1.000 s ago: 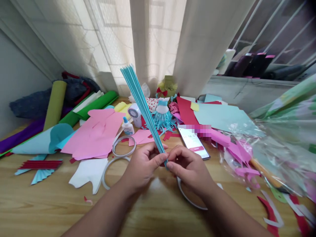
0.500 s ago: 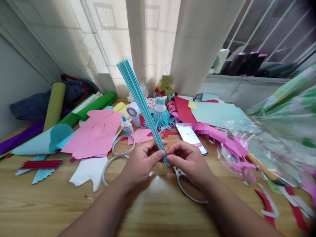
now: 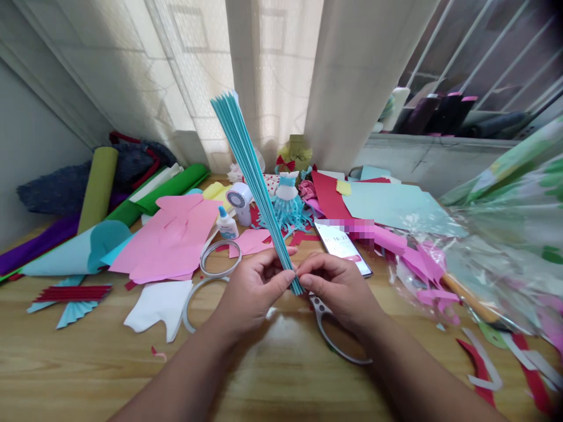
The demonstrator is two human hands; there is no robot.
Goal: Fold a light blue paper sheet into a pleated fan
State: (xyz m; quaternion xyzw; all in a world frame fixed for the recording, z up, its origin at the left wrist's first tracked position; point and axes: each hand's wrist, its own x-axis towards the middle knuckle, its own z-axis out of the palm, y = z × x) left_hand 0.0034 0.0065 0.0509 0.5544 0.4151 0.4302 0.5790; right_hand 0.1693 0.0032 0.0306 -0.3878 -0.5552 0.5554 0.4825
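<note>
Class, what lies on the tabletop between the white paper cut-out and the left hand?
A thin white tape ring lies there, in the head view.

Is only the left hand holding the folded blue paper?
No, the left hand and the right hand both pinch the lower end of the folded blue paper.

A glue bottle (image 3: 227,224) stands beside pink paper sheets (image 3: 169,237).

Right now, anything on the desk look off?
Mainly the phone: it lies among paper scraps with a pink paper strip across its top end, and a pixelated patch hides that corner. The pleated teal paper pinched by the left hand and right hand looks undamaged.
</note>
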